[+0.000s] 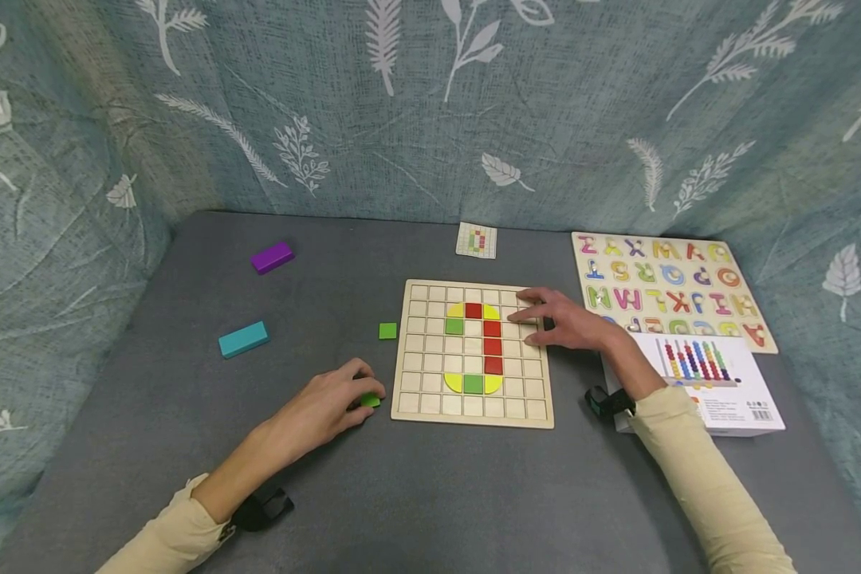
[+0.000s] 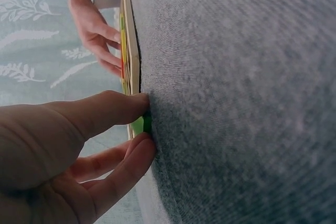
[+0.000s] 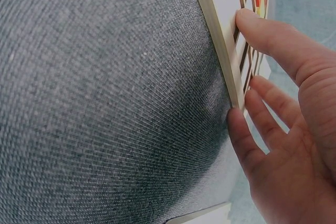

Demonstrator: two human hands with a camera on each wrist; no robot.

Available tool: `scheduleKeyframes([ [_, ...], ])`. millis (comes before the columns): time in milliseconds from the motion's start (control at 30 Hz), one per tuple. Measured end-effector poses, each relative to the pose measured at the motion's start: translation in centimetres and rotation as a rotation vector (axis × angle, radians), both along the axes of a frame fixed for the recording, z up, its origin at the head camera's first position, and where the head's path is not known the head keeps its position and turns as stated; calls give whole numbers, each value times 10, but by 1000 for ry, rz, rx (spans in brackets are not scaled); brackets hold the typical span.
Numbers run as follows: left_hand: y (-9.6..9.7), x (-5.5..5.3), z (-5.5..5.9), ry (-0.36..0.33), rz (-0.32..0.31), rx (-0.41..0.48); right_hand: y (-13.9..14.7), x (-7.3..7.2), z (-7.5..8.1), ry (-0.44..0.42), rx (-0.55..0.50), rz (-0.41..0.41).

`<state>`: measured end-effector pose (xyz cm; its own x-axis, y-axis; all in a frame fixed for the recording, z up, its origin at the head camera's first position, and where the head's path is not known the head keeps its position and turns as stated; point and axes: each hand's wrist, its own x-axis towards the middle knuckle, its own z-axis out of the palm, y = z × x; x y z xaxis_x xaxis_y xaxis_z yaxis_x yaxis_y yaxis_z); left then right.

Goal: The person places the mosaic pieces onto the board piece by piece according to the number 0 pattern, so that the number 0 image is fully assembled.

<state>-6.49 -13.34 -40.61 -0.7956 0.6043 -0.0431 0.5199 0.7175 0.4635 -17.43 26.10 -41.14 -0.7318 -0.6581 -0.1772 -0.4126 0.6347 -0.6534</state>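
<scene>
My left hand (image 1: 330, 401) is just left of the wooden grid board (image 1: 422, 406), thumb and fingers pinching a green square tile (image 1: 370, 400) low over the grey cloth. In the left wrist view the green tile's edge shows between thumb and fingertips. A second green tile (image 1: 387, 331) lies by the board's left edge. Over the board's right side, my right hand (image 1: 567, 320) rests with spread fingers, thumb on the grid and fingertips at the edge. Red tiles (image 1: 492, 347), green tiles (image 1: 473, 384) and yellow quarter-round tiles (image 1: 454, 383) form a hooked shape on the grid.
Behind the board lies a small pattern card (image 1: 477, 240). A purple block (image 1: 273, 257) and a teal block (image 1: 244, 340) are on the left. To the right, a white box with an abacus picture (image 1: 739, 402) overlaps an alphabet puzzle board (image 1: 678, 275). A patterned curtain (image 1: 402, 135) hangs behind.
</scene>
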Motion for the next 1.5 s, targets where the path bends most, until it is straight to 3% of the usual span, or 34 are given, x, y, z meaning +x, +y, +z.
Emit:
scheduleKeyframes([
  [600,0,2,0,6,14,3,-1,0,-1,-5,6,0],
  [900,-1,4,-2,38,24,45,-2,1,-1,-2,12,3],
  [1133,0,3,-2,21,31,17,-2,1,-1,-2,18,0],
  [1333,8,-7,5,19,21,-1,-1,0,0,-6,15,2],
  [1500,29,-25,11,65,-65,28,0,-1,1,7,20,12],
])
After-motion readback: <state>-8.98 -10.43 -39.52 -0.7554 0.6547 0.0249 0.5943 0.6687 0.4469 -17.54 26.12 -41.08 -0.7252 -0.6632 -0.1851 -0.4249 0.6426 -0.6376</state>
